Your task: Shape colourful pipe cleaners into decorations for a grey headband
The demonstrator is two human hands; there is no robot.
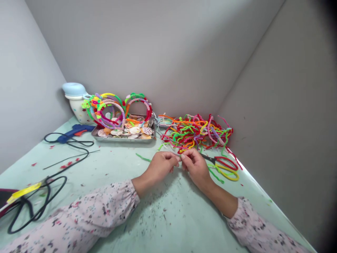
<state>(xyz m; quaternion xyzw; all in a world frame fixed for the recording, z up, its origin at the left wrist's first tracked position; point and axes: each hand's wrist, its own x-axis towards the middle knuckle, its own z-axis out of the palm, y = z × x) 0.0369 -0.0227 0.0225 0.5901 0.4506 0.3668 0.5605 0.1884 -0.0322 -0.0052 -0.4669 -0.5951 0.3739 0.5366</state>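
Observation:
My left hand [163, 164] pinches a thin, pale curved headband [168, 149] close to its end. The band arcs up and away towards the back of the table. At that same end the fingertips of my right hand [194, 167] are closed, almost touching my left fingers. A small bit of green, which looks like pipe cleaner, shows between them; most of it is hidden by the fingers. Just right of my right hand lie scissors [223, 165] with red and yellow handles. A heap of colourful pipe cleaners [195, 131] sits right behind both hands.
A metal tray [123, 139] of shells stands at the back, with decorated headbands [112, 112] on it. Left of it are a blue glue gun [75, 133] with a black cord [85, 154] and a white container [79, 107] with a blue lid. Grey walls enclose the table.

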